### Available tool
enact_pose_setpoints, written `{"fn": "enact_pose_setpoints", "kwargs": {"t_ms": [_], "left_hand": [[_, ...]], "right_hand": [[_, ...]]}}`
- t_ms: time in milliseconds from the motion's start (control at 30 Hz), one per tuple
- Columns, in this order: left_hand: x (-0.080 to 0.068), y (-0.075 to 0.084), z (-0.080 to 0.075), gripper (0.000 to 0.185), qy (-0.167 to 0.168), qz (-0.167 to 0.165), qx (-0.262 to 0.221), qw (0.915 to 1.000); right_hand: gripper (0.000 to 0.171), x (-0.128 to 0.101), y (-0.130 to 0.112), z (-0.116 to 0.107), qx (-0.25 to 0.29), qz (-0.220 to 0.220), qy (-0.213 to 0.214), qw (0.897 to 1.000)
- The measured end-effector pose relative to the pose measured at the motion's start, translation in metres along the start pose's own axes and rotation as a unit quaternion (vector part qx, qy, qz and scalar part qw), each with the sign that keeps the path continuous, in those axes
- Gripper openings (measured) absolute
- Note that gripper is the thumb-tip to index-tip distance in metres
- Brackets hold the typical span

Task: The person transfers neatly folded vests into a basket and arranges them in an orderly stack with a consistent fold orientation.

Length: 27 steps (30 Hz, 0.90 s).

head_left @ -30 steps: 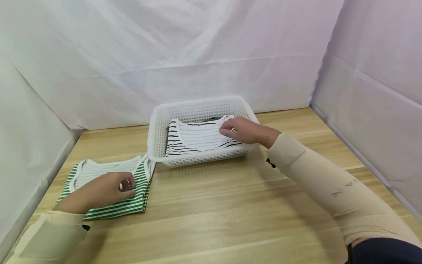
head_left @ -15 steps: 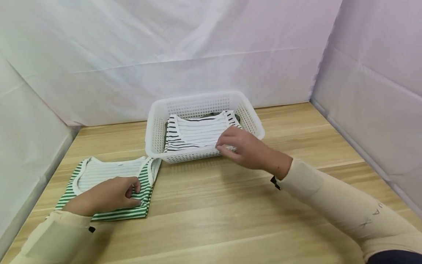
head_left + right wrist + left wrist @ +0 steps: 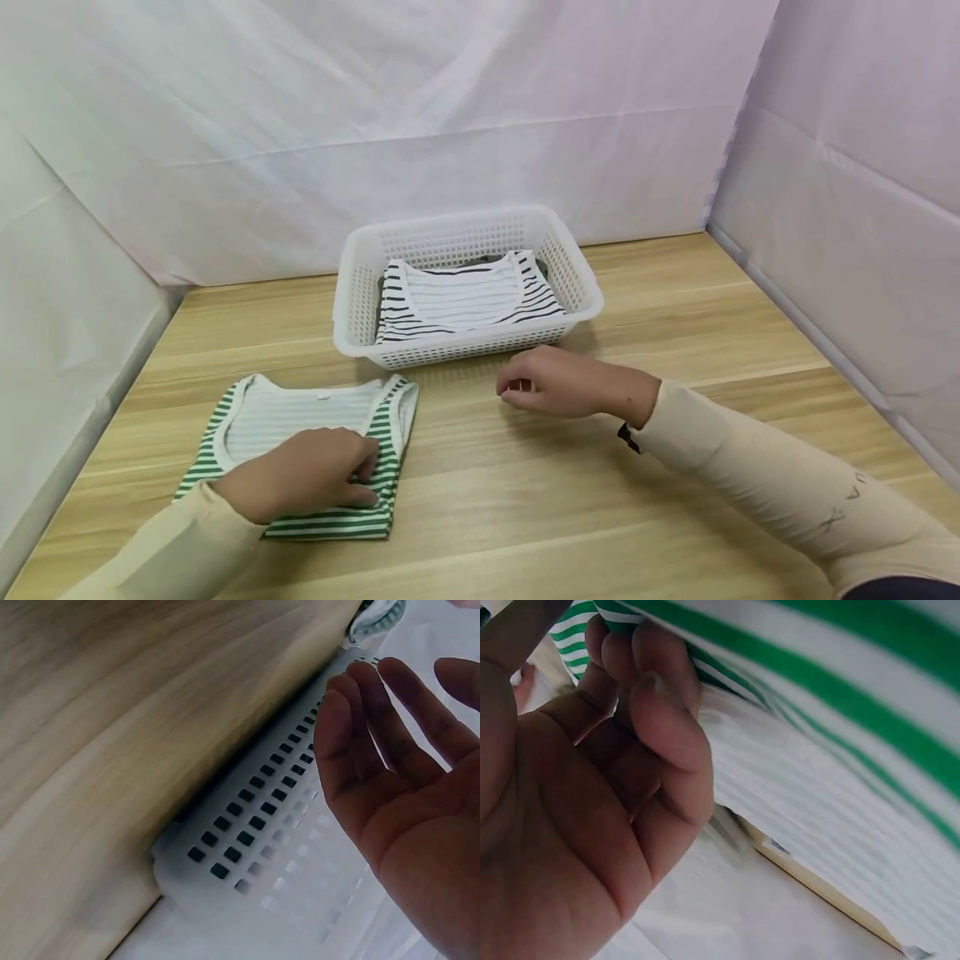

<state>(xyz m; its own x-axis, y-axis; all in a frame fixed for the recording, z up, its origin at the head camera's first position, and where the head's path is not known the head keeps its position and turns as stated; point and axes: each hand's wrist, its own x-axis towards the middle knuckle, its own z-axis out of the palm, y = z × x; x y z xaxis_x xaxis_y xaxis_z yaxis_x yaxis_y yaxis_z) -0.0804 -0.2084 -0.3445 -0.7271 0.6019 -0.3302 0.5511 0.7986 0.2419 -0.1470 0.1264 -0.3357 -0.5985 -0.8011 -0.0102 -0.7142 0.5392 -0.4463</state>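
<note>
Resting on the folded green-striped top point(image 3: 300, 454), the left hand point(image 3: 303, 483) is seen with its fingers point(image 3: 656, 712) curled onto the cloth near the right edge of the fold, apparently gripping it; the top lies flat on the worktop point(image 3: 525, 500), in front of and to the left of the white basket point(image 3: 352, 333), well apart from it. The right hand point(image 3: 558, 385) is held just above the worktop in front of the basket, with nothing in it; in the right wrist view its fingers point(image 3: 360, 750) are loosely bent and slightly apart, close to the perforated basket wall point(image 3: 262, 825). A folded black-striped top point(image 3: 465, 302) is already laid inside the basket over something dark, hard to make out. To handle the green-striped top well, the fold should probably be gripped through all its layers, not only the upper one, and supported from the other side by the free hand so the stack is not let open. It is best kept level and lifted clear of the basket rim, since a dragged edge could be caught there.
</note>
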Motion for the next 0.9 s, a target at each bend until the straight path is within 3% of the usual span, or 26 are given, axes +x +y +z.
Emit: {"fn": "enact_pose_setpoints", "kwargs": {"t_ms": [233, 367, 633, 900], "left_hand": [[0.02, 0.034, 0.001, 0.035, 0.008, 0.053, 0.012, 0.9985], [0.035, 0.05, 0.001, 0.036, 0.004, 0.066, 0.013, 0.9978], [0.065, 0.076, -0.002, 0.033, -0.042, 0.089, -0.027, 0.9948], [0.089, 0.103, 0.001, 0.031, -0.037, 0.102, 0.003, 0.9941]], "right_hand": [[0.017, -0.005, 0.009, 0.002, 0.015, 0.021, -0.016, 1.0], [0.016, -0.008, 0.015, 0.003, 0.024, 0.032, -0.019, 0.999], [0.015, -0.016, 0.028, 0.004, 0.044, 0.061, -0.034, 0.997], [0.015, -0.019, 0.04, 0.004, 0.052, 0.112, -0.031, 0.992]]}}
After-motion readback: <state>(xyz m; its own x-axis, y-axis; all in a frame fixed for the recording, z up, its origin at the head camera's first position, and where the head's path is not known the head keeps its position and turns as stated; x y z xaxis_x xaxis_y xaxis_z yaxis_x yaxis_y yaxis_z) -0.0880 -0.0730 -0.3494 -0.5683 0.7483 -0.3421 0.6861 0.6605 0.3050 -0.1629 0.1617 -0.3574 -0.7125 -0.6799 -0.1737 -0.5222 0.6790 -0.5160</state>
